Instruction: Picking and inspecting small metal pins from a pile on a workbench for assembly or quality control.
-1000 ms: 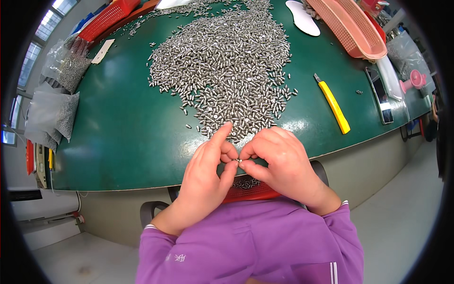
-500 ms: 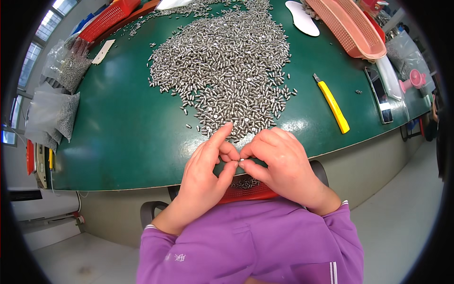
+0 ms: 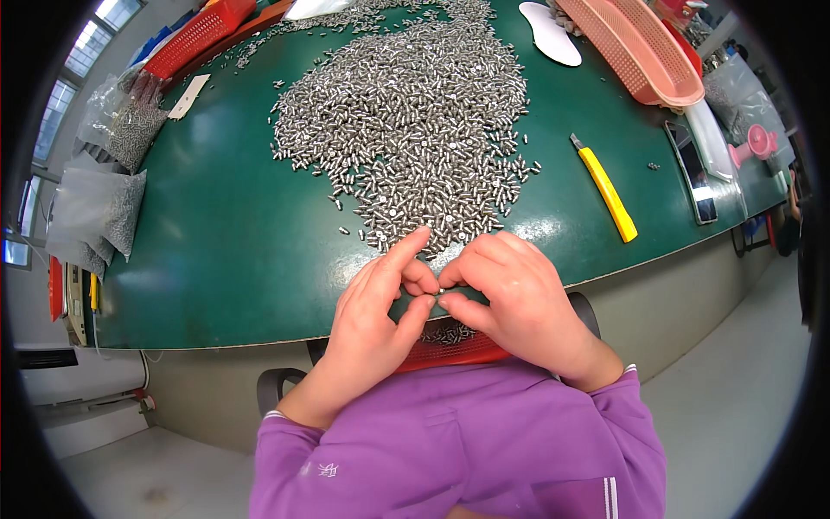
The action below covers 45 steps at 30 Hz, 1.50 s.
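A big heap of small silver metal pins covers the middle of the green table. At the table's near edge my left hand and my right hand meet fingertip to fingertip, pinching a small metal pin between them. My left forefinger points up toward the heap's near end. Under my hands a red basket on my lap holds more pins. Purple sleeves cover both forearms.
A yellow utility knife lies right of the heap. A phone, a pink basket and a white oval piece sit at the far right. Clear bags of pins and a red crate line the left side.
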### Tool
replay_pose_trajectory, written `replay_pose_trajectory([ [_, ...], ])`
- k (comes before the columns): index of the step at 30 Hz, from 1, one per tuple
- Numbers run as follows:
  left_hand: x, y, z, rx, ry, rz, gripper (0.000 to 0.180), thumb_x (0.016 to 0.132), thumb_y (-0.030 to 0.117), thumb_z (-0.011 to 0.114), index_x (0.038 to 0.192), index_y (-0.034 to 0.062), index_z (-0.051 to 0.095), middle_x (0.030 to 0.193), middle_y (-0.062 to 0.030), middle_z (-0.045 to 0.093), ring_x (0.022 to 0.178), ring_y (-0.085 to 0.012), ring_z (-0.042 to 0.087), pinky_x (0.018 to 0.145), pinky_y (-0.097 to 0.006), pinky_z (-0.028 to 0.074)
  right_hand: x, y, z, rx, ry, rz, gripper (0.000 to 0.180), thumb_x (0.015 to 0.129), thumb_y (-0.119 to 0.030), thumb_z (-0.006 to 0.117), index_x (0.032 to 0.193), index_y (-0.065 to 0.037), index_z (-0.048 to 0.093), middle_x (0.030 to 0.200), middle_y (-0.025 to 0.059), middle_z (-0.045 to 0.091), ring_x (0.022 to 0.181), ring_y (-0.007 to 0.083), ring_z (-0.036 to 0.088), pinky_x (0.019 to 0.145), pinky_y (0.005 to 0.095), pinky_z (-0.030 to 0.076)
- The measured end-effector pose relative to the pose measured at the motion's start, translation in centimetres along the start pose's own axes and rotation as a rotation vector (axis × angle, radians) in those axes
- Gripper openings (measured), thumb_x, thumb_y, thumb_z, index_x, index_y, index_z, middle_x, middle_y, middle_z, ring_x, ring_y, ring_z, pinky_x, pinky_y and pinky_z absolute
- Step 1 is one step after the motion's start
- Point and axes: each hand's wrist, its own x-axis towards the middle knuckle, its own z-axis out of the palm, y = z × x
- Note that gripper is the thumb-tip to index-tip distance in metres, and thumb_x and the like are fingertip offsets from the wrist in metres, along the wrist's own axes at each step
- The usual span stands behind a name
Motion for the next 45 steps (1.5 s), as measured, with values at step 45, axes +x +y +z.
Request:
replay_pose_trajectory([
  [45, 0.5, -0.4, 0.6, 0.198, 0.144, 0.058, 0.074, 0.086, -0.012, 0.067, 0.154, 0.003, 0.043, 0.101, -0.007, 0.066, 0.095, -0.0207, 0.061, 0.085, -0.034, 0.051, 1.3, 0.3, 0.8, -0.088, 0.064, -0.053, 0.014, 0.084, -0.008, 0.075, 0.096, -0.007, 0.067, 0.093, 0.0076, 0.061, 0.088, 0.0311, 0.06, 0.075, 0.0415, 0.05],
])
